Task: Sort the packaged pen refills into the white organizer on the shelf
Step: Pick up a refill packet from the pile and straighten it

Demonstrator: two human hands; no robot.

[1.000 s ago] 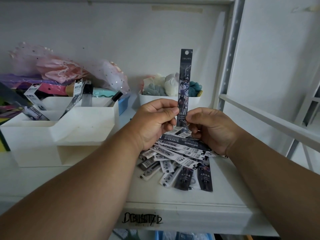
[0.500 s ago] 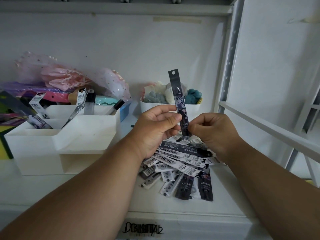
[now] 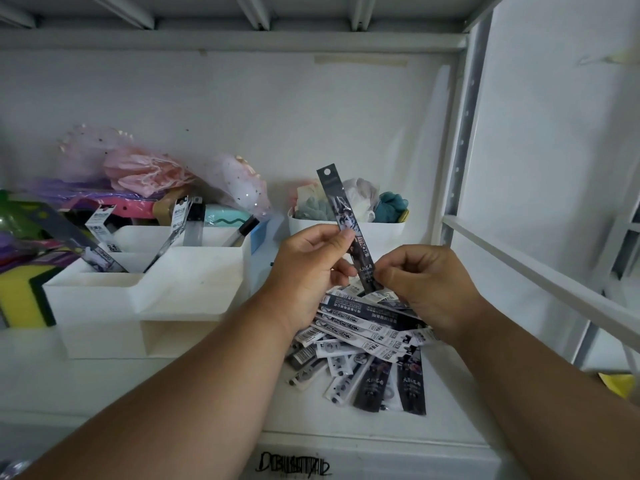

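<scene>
A long dark refill packet [image 3: 341, 209] stands nearly upright, its top leaning left, above the shelf. My left hand [image 3: 311, 261] pinches its middle between thumb and fingers. My right hand [image 3: 419, 275] pinches its lower end. Below both hands lies a loose pile of refill packets [image 3: 363, 344], dark and white, fanned on the shelf. The white organizer [image 3: 187, 282] stands to the left, stepped in tiers, with several packets [image 3: 180, 216] sticking up from its rear compartments.
A small white bin [image 3: 384, 228] of soft cloth items sits behind my hands. Pink and purple wrapped goods [image 3: 145, 171] crowd the back left. A yellow-green sponge [image 3: 24, 296] lies left of the organizer. A shelf upright [image 3: 460, 140] and a slanted rail [image 3: 540, 275] border the right.
The held packet has tilted from upright to leaning left, and both hands stay on it. The camera has tipped upward, showing the shelf above.
</scene>
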